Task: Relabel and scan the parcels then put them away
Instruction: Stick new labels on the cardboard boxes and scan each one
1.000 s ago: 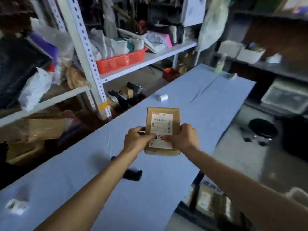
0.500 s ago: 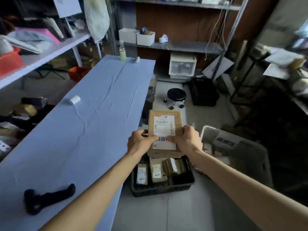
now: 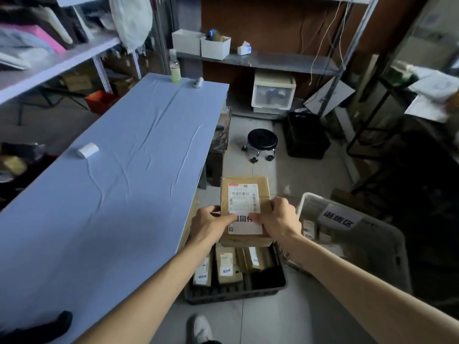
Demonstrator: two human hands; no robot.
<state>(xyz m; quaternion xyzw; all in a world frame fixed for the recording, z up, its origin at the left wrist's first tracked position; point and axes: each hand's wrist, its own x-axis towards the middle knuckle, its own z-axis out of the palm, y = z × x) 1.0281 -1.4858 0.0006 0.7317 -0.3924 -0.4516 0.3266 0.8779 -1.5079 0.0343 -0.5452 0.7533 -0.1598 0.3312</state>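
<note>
We see both hands on one brown cardboard parcel (image 3: 265, 194), held in the air just off the right edge of the tabletop (image 3: 111, 194). The left hand (image 3: 211, 225) grips its left side and the right hand (image 3: 280, 219) its right side, with both thumbs pressed on the lower half of the white label (image 3: 244, 203) on its top face. The label lies flat and looks fully stuck, so we judge the relabelling of this parcel done. Whether it has been scanned we cannot tell from this view.

The parcel hangs directly above a black crate (image 3: 236, 294) on the floor, where several labelled parcels (image 3: 227, 265) already stand on edge, with some dark space left at its right end. Just to the right sits a pale bin (image 3: 372, 252) with a printed sign (image 3: 339, 219) and a few small packets inside. We take this as the putting-away step for this parcel, though we cannot say which container it is bound for.

On the tabletop lie a white roll (image 3: 87, 150) at the left edge and a dark handheld device (image 3: 37, 327), probably the scanner, at the near corner. No other unlabelled parcels show on the tabletop, so we cannot judge how many are left.
</note>
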